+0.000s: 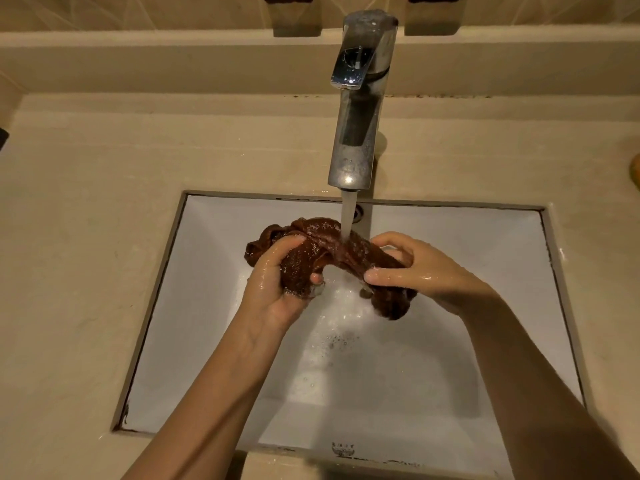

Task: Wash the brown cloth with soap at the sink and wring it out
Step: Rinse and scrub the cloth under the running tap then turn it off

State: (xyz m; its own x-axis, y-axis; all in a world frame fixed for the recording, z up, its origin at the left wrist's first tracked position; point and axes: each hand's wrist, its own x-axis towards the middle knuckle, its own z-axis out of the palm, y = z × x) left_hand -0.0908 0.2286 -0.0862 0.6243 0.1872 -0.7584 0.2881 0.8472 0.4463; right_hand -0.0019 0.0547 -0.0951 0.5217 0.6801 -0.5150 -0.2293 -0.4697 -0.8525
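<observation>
Water from a chrome tap [360, 98] pours onto the bunched, wet brown cloth [322, 252], held over the white rectangular sink [450, 358] near the bench's back edge. Left hand [277, 282] and right hand [426, 271] each close their grip on one end. Rinsing appears under way; wringing would call for opposing twists.

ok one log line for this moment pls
left hand: gripping brown cloth | right hand: gripping cloth | faucet: running onto cloth | sink: suds present | wringing: not yet evident
</observation>
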